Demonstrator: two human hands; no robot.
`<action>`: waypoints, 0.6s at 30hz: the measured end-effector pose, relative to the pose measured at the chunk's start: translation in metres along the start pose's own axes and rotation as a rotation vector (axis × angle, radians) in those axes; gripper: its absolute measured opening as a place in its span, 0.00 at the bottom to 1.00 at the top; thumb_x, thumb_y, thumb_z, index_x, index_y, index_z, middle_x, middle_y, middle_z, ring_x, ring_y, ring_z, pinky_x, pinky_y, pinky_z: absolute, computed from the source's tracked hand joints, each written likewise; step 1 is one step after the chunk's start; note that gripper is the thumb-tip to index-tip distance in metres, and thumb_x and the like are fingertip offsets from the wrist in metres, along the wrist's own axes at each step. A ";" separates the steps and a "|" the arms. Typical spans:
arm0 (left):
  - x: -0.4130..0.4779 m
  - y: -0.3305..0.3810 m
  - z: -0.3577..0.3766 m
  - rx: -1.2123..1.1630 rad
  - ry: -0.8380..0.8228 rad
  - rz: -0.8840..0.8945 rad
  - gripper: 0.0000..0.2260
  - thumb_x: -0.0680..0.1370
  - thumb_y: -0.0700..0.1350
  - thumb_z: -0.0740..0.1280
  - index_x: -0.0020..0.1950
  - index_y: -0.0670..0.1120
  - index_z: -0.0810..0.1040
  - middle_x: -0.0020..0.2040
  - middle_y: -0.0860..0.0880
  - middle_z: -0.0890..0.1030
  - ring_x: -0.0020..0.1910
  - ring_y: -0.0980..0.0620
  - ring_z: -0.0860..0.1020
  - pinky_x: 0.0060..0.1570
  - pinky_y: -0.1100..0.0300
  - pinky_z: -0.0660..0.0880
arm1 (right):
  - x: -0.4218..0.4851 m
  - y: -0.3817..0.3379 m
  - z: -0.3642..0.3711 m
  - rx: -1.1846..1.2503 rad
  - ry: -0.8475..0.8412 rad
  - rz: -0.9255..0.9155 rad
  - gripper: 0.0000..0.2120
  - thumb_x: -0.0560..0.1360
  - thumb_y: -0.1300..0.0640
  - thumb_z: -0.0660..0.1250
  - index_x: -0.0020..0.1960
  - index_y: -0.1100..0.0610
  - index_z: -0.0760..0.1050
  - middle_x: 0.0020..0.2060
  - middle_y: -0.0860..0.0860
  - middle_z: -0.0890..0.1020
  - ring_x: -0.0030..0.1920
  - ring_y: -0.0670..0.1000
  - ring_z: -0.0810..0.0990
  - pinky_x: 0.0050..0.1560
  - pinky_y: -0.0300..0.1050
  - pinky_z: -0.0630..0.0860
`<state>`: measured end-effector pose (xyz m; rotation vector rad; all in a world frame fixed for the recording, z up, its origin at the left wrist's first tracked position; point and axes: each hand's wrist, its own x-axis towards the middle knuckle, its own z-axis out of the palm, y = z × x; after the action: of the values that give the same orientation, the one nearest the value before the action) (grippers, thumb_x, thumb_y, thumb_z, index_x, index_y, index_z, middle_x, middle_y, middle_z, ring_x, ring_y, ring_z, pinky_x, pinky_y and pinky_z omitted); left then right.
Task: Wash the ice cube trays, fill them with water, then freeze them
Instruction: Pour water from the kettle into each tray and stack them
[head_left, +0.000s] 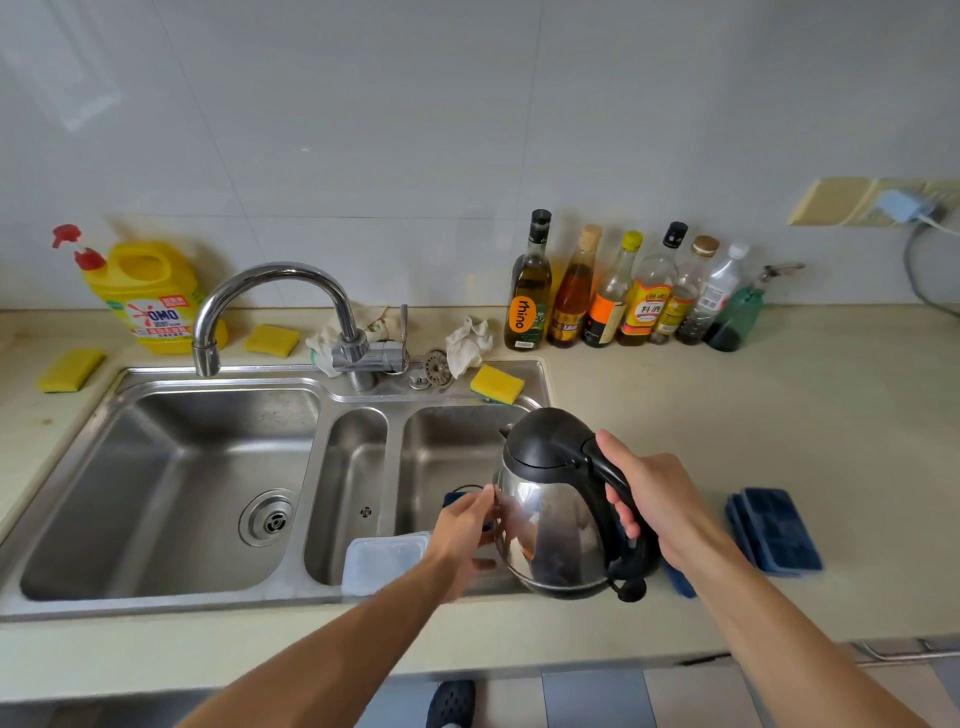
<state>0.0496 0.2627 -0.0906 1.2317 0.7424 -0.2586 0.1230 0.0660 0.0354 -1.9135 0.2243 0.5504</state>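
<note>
My right hand grips the black handle of a steel electric kettle, held tilted over the right basin of the sink. My left hand is beside the kettle's body, its fingers round the edge of a dark blue ice cube tray that is mostly hidden behind the hand and kettle. A clear plastic tray lid lies on the sink's front rim. Two more blue ice cube trays lie stacked on the counter to the right, and another blue piece shows under the kettle.
The tap arches over the left basin. Yellow sponges and cloths sit on the back rim, a yellow detergent jug at the left. A row of bottles stands against the wall. A foot shows below the counter edge.
</note>
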 end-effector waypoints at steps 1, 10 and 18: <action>0.004 0.010 -0.002 0.090 -0.013 0.047 0.13 0.83 0.56 0.63 0.53 0.49 0.83 0.53 0.46 0.85 0.55 0.44 0.82 0.49 0.46 0.80 | 0.003 0.001 -0.001 0.029 0.023 -0.006 0.30 0.76 0.35 0.67 0.27 0.58 0.76 0.23 0.54 0.75 0.21 0.51 0.71 0.24 0.40 0.70; 0.034 0.118 0.021 0.352 -0.215 0.355 0.09 0.84 0.46 0.63 0.60 0.52 0.82 0.56 0.52 0.85 0.59 0.52 0.81 0.57 0.50 0.79 | 0.049 0.000 -0.010 0.220 0.220 -0.011 0.28 0.74 0.34 0.69 0.27 0.55 0.78 0.25 0.54 0.78 0.23 0.51 0.72 0.27 0.44 0.72; 0.078 0.155 0.068 0.615 -0.405 0.386 0.17 0.84 0.44 0.63 0.73 0.50 0.73 0.64 0.48 0.81 0.62 0.54 0.79 0.60 0.59 0.75 | 0.098 0.006 -0.028 0.273 0.345 0.008 0.29 0.71 0.29 0.66 0.25 0.52 0.77 0.25 0.53 0.77 0.23 0.51 0.73 0.30 0.45 0.74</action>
<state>0.2193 0.2687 -0.0130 1.8003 0.0529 -0.4179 0.2139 0.0479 -0.0068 -1.7290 0.5038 0.1790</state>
